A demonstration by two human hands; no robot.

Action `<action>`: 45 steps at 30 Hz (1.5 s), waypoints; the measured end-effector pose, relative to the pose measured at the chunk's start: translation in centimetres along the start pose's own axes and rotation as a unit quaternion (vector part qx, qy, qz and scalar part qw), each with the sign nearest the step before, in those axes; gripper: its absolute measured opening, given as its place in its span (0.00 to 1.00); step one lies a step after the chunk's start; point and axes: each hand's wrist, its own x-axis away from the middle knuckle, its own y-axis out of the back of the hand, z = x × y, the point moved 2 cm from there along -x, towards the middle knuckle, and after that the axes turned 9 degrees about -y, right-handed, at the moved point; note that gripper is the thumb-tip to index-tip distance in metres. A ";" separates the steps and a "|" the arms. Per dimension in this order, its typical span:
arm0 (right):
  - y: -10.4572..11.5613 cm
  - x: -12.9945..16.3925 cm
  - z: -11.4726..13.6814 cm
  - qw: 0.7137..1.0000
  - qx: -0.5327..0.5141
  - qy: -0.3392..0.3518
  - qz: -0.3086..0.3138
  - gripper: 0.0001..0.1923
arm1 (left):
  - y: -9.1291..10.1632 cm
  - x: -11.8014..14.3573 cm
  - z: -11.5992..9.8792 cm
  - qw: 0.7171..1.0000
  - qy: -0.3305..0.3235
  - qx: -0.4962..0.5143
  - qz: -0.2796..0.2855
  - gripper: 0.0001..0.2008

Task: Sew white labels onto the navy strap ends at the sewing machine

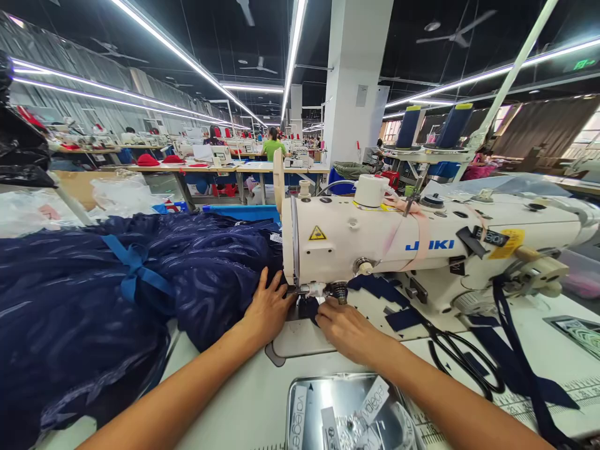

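A white sewing machine (328, 240) stands before me, its needle area low at its left end. Under the presser foot lies a small dark navy fabric piece (308, 307). My left hand (268, 312) rests left of the foot with fingers spread, beside a big heap of navy garments (210, 281). My right hand (344, 328) is right of the foot, its fingers closed at the edge of the dark piece; the fingertips are partly hidden. A blue ribbon (135, 269) is tied round part of the heap.
Black scissors (462, 356) lie right of my right forearm, near navy scraps (403, 319) and strips. A metal tray (300, 381) with white labels sits at the front. Thread cones (457, 125) stand behind the machine. Further back are sewing tables and people.
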 end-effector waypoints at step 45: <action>-0.4 -0.4 -2.2 0.998 0.000 -0.068 0.014 0.12 | 7.9 7.6 -3.4 0.990 -0.096 0.102 -0.024 0.21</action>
